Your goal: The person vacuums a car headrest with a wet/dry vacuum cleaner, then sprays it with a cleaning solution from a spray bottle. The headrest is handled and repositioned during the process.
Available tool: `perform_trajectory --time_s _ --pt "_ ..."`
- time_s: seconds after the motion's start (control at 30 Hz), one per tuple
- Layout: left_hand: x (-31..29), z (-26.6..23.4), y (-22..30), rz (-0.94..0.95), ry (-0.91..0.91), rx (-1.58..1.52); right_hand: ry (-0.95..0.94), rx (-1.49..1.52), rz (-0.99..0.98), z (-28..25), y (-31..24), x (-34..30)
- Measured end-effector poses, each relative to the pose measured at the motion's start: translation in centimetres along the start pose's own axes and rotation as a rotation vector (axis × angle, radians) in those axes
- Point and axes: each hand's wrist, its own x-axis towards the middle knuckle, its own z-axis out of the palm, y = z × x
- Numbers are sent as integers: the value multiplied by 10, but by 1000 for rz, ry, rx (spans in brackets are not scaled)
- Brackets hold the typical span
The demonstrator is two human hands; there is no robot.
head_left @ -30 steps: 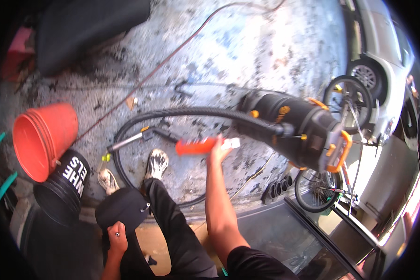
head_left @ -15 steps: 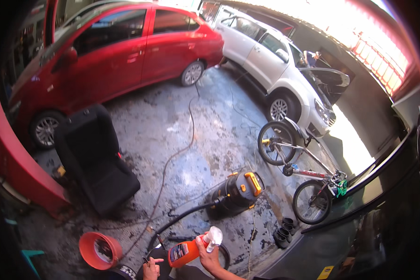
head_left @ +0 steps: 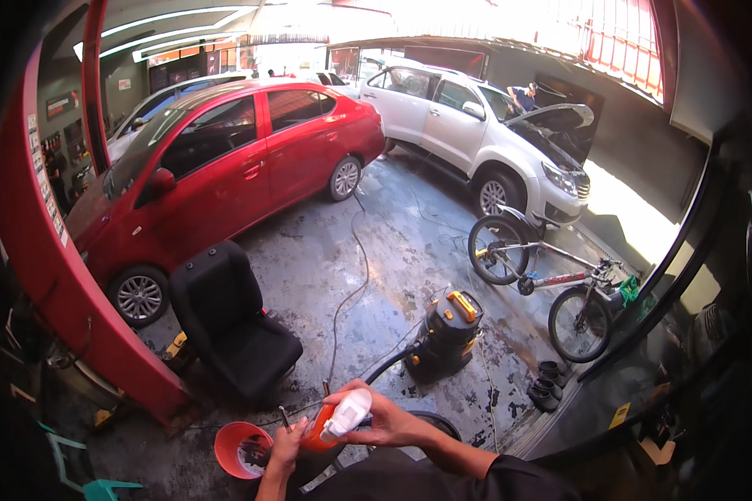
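Note:
My right hand [head_left: 388, 417] is closed round the neck of an orange spray bottle [head_left: 316, 432] with a white trigger head [head_left: 348, 415]. The bottle slants, its head toward me and its body partly behind my fingers. Just left of it, my left hand [head_left: 284, 445] is closed on a thin dark stick-like thing [head_left: 285, 415] whose tip points up; its lower part is hidden in the fingers. Left of that hand, an orange-red bucket [head_left: 228, 447] stands on the floor with something dark inside. A black car seat [head_left: 234, 326] stands upright beyond the bucket.
A black and yellow vacuum cleaner [head_left: 449, 334] stands ahead, its hose running toward me. A cable [head_left: 365, 250] crosses the floor. A bicycle [head_left: 551, 277] and dark shoes [head_left: 546, 388] are at right. A red car [head_left: 226, 184] and a silver SUV [head_left: 451, 125] stand behind; a person [head_left: 524, 96] is by its raised hood.
My view has tilted upward. The spray bottle has turned so its white head faces me more, and my hands have come closer together.

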Motion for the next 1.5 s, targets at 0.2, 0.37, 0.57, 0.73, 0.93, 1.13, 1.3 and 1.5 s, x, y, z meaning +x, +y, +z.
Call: perform_trajectory --time_s 0.2,0.37,0.57,0.73,0.93,1.13,1.3,1.5 --pt "-54 9 1 -56 -247 -8 -434 243 -141 22 -62 16" --pt "-28 -42 -87 209 -420 283 -645 520 -33 40 -58 -1" --pt "-49 -8 -27 348 -74 511 -86 386 50 14 -49 -37" --pt "-61 18 61 543 5 811 90 11 149 -19 -46 -66" --pt "-35 75 145 932 140 921 199 -59 267 -62 -46 -106" --pt "-16 115 196 970 142 908 125 -92 320 -74 -45 -114" --pt "-4 137 209 927 49 899 156 -72 327 -87 -55 -98" --pt "8 136 213 847 17 928 132 -82 371 -97 -58 -60"
